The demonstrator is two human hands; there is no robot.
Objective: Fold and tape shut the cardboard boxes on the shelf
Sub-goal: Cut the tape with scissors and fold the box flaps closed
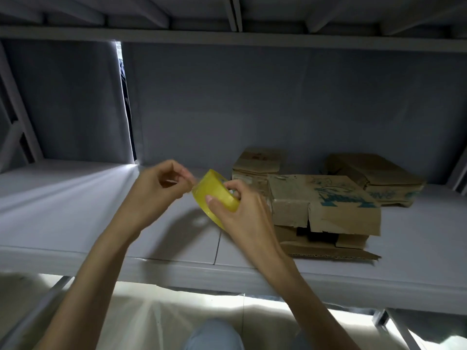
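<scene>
On the grey shelf board (75, 213), the worn brown cardboard boxes (326, 203) lie to your right, the nearest with its flaps loose. Your right hand (242, 210) grips the yellow roll of clear tape (214, 195); keep it steady. Your left hand (156, 188) pinches at the roll's edge, seemingly on the tape's end, though blur hides it. Peel slowly and straight, keeping the strip off itself.

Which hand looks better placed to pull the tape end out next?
The left hand, probably. Its fingertips already pinch at the edge of the yellow tape roll, while the right hand grips the roll itself and steadies it.
</scene>
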